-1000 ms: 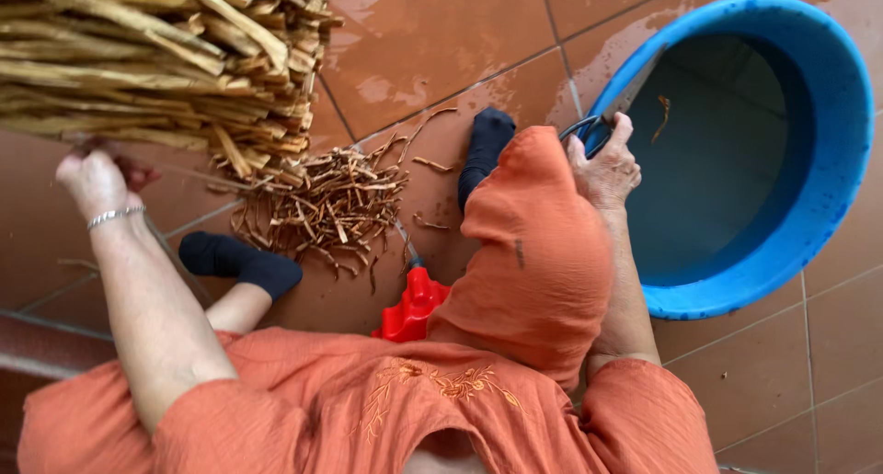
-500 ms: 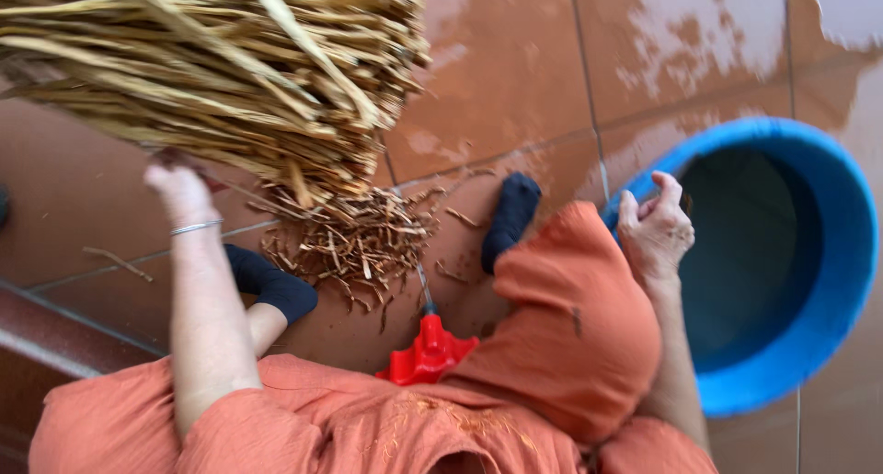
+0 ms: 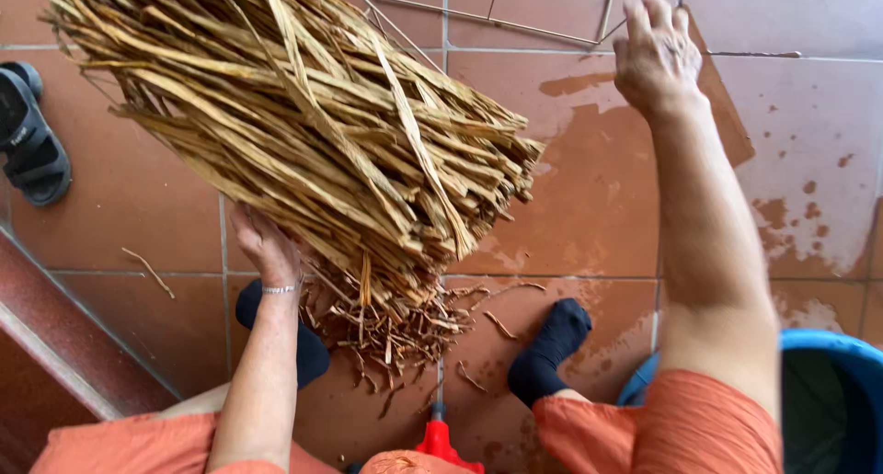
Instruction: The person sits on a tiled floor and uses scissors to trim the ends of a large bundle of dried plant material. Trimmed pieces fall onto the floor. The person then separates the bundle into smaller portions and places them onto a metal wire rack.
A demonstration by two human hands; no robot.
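Observation:
My left hand (image 3: 265, 246) grips the underside of a big bundle of dry straw-coloured strips (image 3: 303, 125), near its cut end, and holds it lifted above the tiled floor. A silver bracelet sits on that wrist. My right hand (image 3: 655, 56) is stretched out far ahead over the tiles, fingers apart, holding nothing, near a thin metal wire frame (image 3: 515, 14). A heap of short cut straw scraps (image 3: 395, 322) lies on the floor between my two feet in dark socks.
A blue plastic tub (image 3: 832, 396) stands at the lower right beside my right leg. A red-handled tool (image 3: 440, 442) lies by my lap. A dark sandal (image 3: 32, 134) rests at the far left. Wet patches mark the orange tiles. A dark red step runs along the lower left.
My right hand has left the blue tub's rim and reached forward over the tiles. The left hand has raised the straw bundle closer. The view has shifted forward.

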